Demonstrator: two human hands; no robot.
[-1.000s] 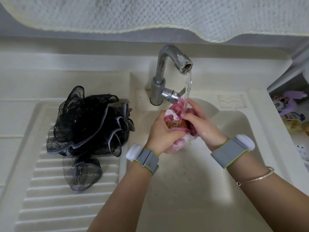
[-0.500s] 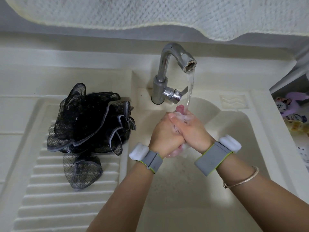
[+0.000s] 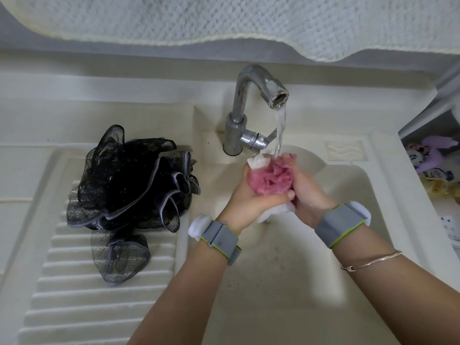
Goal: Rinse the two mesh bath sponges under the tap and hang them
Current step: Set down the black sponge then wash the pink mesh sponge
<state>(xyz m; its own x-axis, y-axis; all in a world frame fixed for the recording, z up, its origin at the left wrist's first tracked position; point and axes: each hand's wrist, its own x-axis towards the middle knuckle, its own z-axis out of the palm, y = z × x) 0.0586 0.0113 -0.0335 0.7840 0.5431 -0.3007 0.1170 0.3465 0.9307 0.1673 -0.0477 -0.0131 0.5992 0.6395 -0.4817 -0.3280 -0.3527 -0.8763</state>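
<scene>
Cream plastic is making up the whole bench (image 3: 74, 120), and its right half is sinking into a deep basin (image 3: 273, 282) while its left half is forming a ribbed draining board (image 3: 74, 295). A white knitted cloth (image 3: 224, 21) is hanging over the back edge.

The black sponge (image 3: 129, 190) is lying on the ribbed board, near the basin's left wall and well apart from the water, its long axis running from the back of the board toward the front. Nothing is touching it.

The tap (image 3: 249, 108) is standing at the back edge of the basin, and its stream is falling straight onto the pink sponge (image 3: 271, 179). Both hands are squeezing that sponge just in front of the tap: the left hand (image 3: 249, 197) is cupping it from the left and below with fingers curled round it, and the right hand (image 3: 306, 190) is gripping it from the right. White mesh is poking out above and below the grip.

Judging by this, the first rinse is under way and the black sponge is waiting its turn. It is lying to the left of the hands, so the left hand is the nearer one for reaching over the basin wall. Open room is lying toward the front of the basin and across the lower board. No hook is showing anywhere in view.
</scene>
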